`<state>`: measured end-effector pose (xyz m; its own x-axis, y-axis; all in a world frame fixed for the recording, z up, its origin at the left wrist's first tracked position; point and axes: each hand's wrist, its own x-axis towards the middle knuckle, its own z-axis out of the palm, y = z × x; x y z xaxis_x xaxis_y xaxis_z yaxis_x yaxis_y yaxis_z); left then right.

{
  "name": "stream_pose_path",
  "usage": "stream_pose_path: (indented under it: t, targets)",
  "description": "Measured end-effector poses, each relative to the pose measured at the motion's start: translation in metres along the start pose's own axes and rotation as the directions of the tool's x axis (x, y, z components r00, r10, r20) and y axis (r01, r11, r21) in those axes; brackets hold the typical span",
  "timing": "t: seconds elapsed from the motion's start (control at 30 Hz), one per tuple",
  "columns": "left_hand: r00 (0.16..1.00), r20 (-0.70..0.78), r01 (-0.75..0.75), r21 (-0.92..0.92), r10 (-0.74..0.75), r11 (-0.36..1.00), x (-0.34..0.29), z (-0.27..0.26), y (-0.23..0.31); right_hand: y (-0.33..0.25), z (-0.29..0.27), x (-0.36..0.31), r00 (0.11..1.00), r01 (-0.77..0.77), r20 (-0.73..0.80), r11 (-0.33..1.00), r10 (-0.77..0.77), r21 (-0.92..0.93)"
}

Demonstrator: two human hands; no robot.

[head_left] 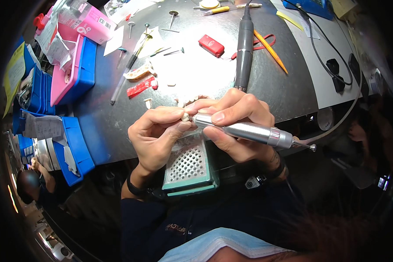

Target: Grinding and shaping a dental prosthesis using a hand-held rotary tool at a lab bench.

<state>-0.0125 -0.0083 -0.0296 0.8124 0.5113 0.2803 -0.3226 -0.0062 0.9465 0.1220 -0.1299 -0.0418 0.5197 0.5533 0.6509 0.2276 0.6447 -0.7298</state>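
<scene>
My left hand (149, 142) is closed, pinching a small cream-coloured dental crown (185, 117) between thumb and fingertips. A silver rotary handpiece (260, 132) lies in the grip of my right hand (244, 114), its tip at the crown; whether the bur touches it is too small to tell. Both hands meet over the near table edge, above a pale green box with a perforated top (187, 162). Just beyond my fingers sits a row of tooth-shaped pieces (195, 99), partly hidden by them. A small whitish piece (148, 103) stands to their left.
A dark handpiece (245, 50), a red fob (212, 45) and an orange pencil-like tool (271, 53) lie beyond my hands. Several mounted grinding bits (173, 18) and a pen (125, 76) are farther left. Blue bins (79, 146) and a pink bottle (89, 22) line the left side.
</scene>
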Motion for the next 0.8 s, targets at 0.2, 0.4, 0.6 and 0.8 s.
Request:
stream_pose_path:
  t: [0.2, 0.4, 0.6, 0.8]
  targets:
    - [1.000, -0.003, 0.007, -0.022, -0.007, 1.000, -0.0007, 0.0012, 0.0008, -0.0006, -0.0002, -0.0013, 1.000, 0.015, 0.004, 0.999, -0.015, -0.045]
    - [1.000, 0.027, 0.006, -0.063, -0.004, 0.998, 0.0003, 0.0025, 0.0010, -0.0003, 0.0013, -0.0039, 0.998, -0.019, -0.058, 0.998, 0.023, 0.067]
    - [1.000, 0.018, -0.015, -0.045, 0.016, 0.999, 0.0004, 0.0029, 0.0007, -0.0025, -0.0011, -0.0029, 0.998, -0.056, -0.030, 0.996, 0.058, 0.066]
    - [1.000, 0.015, -0.021, -0.014, 0.021, 1.000, 0.0001, 0.0017, 0.0002, -0.0018, 0.0007, -0.0010, 0.999, -0.018, -0.027, 0.999, 0.019, 0.033]
